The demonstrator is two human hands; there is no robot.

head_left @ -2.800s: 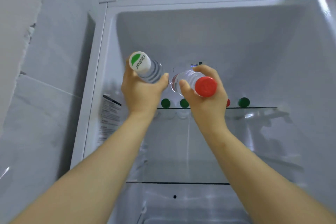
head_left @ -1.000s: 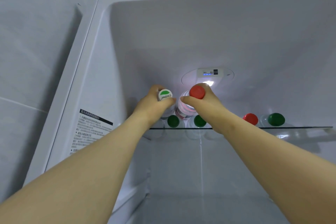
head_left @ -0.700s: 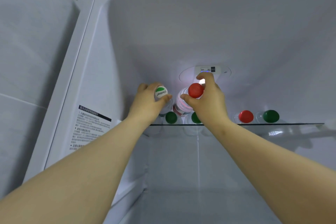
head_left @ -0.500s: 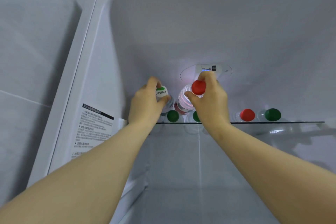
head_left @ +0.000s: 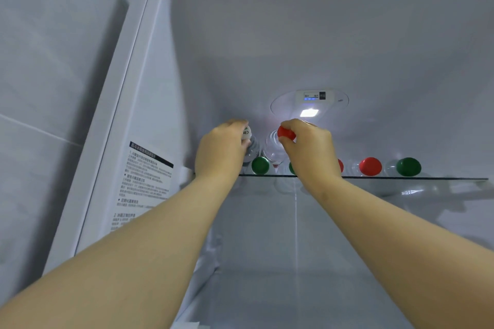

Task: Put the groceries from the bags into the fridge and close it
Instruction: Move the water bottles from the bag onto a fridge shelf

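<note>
Both arms reach up into the open fridge at the top glass shelf. My left hand grips a clear water bottle with a white-and-green cap, lying on top of the bottles stored on the shelf. My right hand grips a second clear bottle by its red cap, beside the first. Below them lie several bottles with caps facing out: green, red, green. Others are hidden behind my hands.
A control panel with a lit lamp sits on the back wall just above my hands. A printed label is stuck on the fridge's left inner wall. A tiled wall lies to the left. The fridge space below the shelf holds nothing visible.
Both hands have pushed the two bottles deeper onto the stack on the top shelf. My left hand now covers most of the white-green cap; the right hand's fingers curl over the red cap.
</note>
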